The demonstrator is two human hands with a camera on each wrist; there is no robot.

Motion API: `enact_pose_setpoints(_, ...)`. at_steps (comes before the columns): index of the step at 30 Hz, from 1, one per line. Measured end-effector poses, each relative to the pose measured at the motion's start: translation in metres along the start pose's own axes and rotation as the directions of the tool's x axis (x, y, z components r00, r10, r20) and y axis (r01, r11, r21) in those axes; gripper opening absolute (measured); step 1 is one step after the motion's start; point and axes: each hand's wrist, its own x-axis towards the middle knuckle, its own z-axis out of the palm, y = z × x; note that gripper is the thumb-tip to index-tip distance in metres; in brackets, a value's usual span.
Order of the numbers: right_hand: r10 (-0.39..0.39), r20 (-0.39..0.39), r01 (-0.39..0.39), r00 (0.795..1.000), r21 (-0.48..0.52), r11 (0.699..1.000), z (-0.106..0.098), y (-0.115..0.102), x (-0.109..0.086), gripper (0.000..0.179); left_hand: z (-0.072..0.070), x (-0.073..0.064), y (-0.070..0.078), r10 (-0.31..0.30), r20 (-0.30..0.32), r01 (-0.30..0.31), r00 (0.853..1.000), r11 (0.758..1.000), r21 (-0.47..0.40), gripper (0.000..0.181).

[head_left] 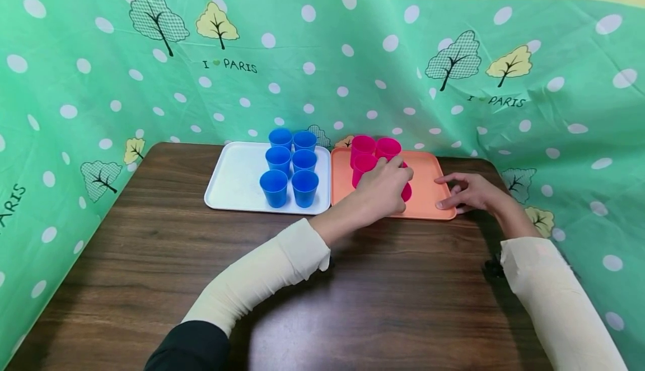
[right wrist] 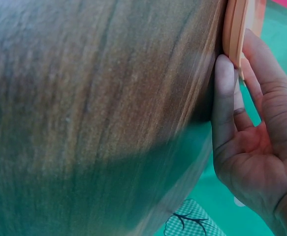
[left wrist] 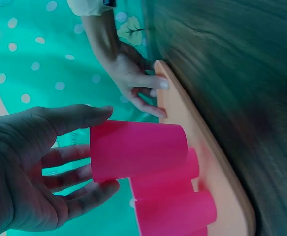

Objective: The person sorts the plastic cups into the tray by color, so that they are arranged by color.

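Note:
My left hand [head_left: 385,187] reaches over the pink cups on the orange tray [head_left: 425,164]. Its thumb and fingers are set around the rim of one pink cup [left wrist: 138,151], as the left wrist view shows; in the head view the hand hides most of that cup. More pink cups [head_left: 363,147] stand just behind and left of it. Over at the tray's right edge, my right hand [head_left: 471,192] grips the rim near the front corner, fingers both over and under it, with the tray's edge [right wrist: 236,32] between them in the right wrist view.
A white tray [head_left: 232,178] lies left of the orange one, their sides close together. On its right half stand several blue cups [head_left: 304,187] in two columns. The brown wooden table [head_left: 282,309] runs back to a green patterned cloth [head_left: 312,41].

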Motion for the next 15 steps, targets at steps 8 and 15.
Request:
enact_pose_setpoints(8, 0.005, 0.002, -0.005, 1.0, 0.006, 1.0, 0.001, 0.001, 0.002, 0.097, 0.013, 0.003, -0.01, -0.018, -0.019, 0.018, 1.0, 1.0, 0.006, 0.076)
enact_pose_setpoints(15, -0.003, 0.006, 0.003, 1.0, 0.022, 1.0, 0.001, 0.002, 0.003, 0.093, 0.018, 0.005, -0.01, -0.034, -0.021, 0.035, 0.999, 0.999, 0.027, 0.076)
